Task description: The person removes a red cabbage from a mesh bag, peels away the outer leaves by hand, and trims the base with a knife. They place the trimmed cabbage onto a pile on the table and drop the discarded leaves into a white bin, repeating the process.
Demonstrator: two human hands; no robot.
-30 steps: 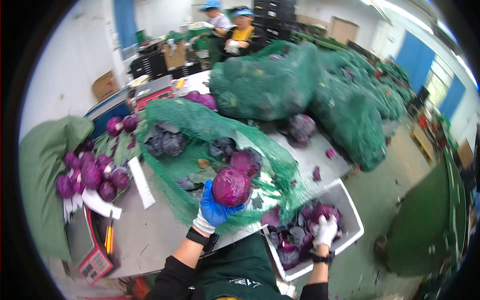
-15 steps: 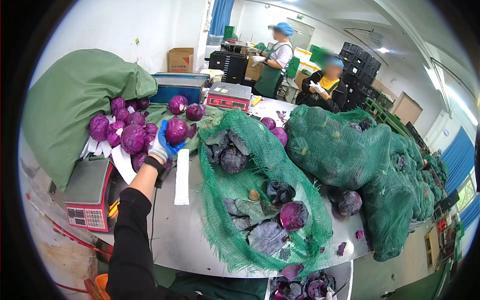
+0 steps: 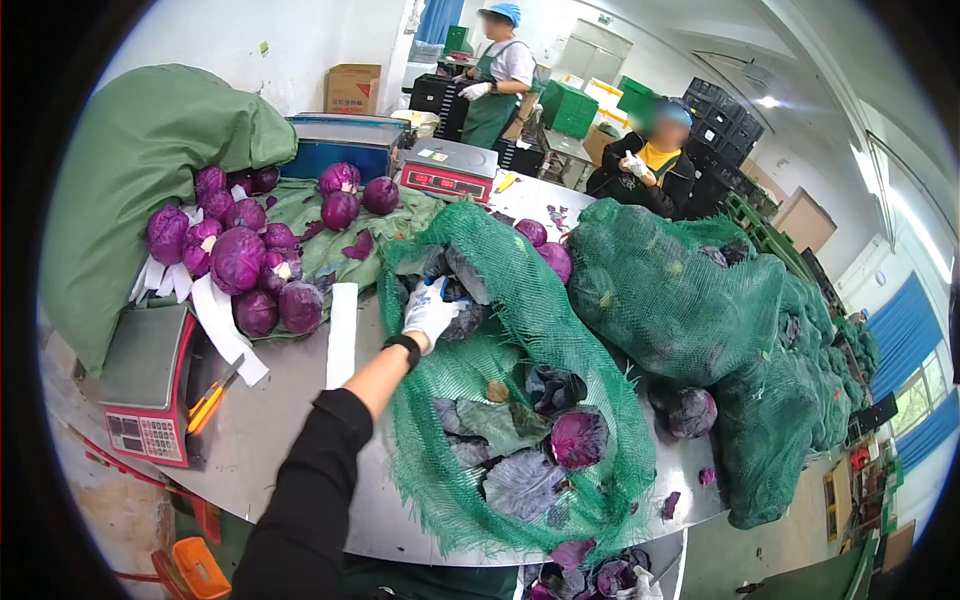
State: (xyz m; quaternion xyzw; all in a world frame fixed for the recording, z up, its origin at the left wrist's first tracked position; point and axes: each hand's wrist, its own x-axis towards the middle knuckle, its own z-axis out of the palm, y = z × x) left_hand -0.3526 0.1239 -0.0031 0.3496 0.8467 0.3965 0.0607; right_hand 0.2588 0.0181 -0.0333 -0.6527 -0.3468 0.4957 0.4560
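My left hand (image 3: 431,312), in a white and blue glove, grips a dark red cabbage (image 3: 466,318) inside the open green net bag (image 3: 540,330). Its fingers curl over the top of the head and are partly hidden. Lower in the same bag lie a purple cabbage (image 3: 579,440) and loose outer leaves (image 3: 525,482). At the bottom edge, my right hand (image 3: 645,585) shows only as a bit of pale glove beside a bin of trimmed leaves (image 3: 612,577); its fingers cannot be made out.
Peeled red cabbages (image 3: 238,260) are heaped at left on green cloth. Near them are white strips (image 3: 342,335), an orange-handled cutter (image 3: 207,408) and a scale (image 3: 148,360). Another scale (image 3: 450,170) stands behind. Full net bags (image 3: 670,290) fill the right. Two people work beyond the table.
My left hand has let go of a peeled cabbage at the left heap and moved right to a dark cabbage in the net bag. A pale glove now shows at the bottom edge.
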